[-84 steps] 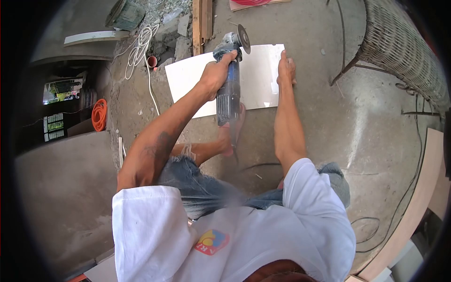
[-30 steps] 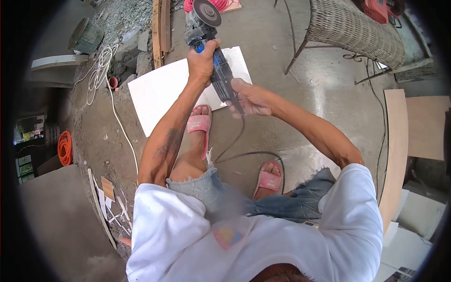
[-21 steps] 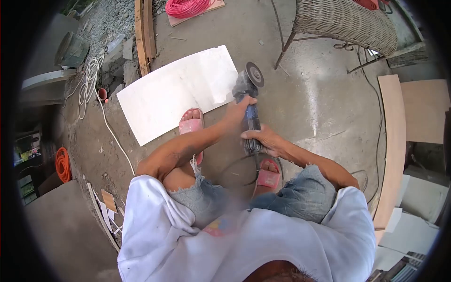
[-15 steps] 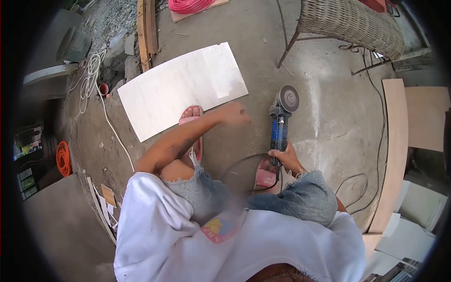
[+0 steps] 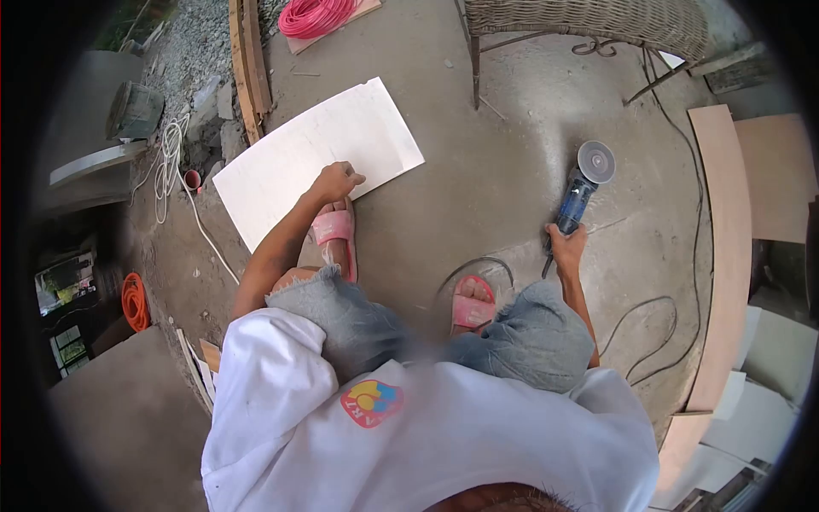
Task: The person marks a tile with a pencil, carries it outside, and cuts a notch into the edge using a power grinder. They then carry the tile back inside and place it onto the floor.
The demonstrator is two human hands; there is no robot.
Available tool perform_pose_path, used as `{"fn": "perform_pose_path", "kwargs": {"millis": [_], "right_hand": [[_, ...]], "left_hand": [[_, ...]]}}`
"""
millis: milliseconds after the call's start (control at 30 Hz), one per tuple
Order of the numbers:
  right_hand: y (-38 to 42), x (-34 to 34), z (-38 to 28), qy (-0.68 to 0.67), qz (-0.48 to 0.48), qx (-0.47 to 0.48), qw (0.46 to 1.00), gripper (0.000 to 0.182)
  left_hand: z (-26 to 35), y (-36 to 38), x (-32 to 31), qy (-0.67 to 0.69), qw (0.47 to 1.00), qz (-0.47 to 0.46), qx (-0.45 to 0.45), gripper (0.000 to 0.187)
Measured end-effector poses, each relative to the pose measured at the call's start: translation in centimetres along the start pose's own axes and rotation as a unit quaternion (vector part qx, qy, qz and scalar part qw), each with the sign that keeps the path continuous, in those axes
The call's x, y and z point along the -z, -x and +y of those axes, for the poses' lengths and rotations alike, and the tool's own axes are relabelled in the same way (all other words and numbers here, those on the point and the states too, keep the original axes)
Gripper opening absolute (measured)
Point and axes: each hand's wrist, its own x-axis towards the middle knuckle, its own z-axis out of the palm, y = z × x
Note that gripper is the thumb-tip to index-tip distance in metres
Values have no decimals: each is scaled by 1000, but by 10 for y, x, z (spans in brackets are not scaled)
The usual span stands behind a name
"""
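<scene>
My right hand (image 5: 566, 244) is wrapped round the rear end of a blue angle grinder (image 5: 576, 200), which is out to the right. The grinder's round grey disc (image 5: 595, 161) points away from me, and its black cord (image 5: 547, 268) trails from the back end. My left hand (image 5: 335, 182) has its fingers curled together above the near edge of a white tile (image 5: 290, 158); anything inside them is hidden. That tile lies on the concrete floor, beside my left foot in a pink sandal (image 5: 332, 225).
A wicker chair (image 5: 589, 19) stands at the top right. Long boards (image 5: 721, 256) line the right side, where a dark cable (image 5: 674, 324) loops. Pink hose (image 5: 316, 15), wooden planks (image 5: 247, 68) and white cord (image 5: 173, 149) lie at the upper left. My right sandal (image 5: 472, 304) is between my hands.
The grinder has swung right and forward in my right hand, away from my foot. My left hand has moved left, over the tile's edge. The camera view has shifted slightly.
</scene>
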Motion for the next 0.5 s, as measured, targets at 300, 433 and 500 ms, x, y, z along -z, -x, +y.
{"fn": "perform_pose_path", "kwargs": {"millis": [300, 433, 500], "right_hand": [[42, 11, -46, 75, 204, 70, 974, 88], [49, 13, -73, 109, 134, 237, 956, 63], [47, 7, -113, 0, -130, 204, 970, 50]], "left_hand": [[2, 57, 35, 81, 992, -56, 77, 45], [-81, 74, 44, 289, 915, 140, 245, 44], [-152, 82, 26, 196, 894, 256, 310, 45]]}}
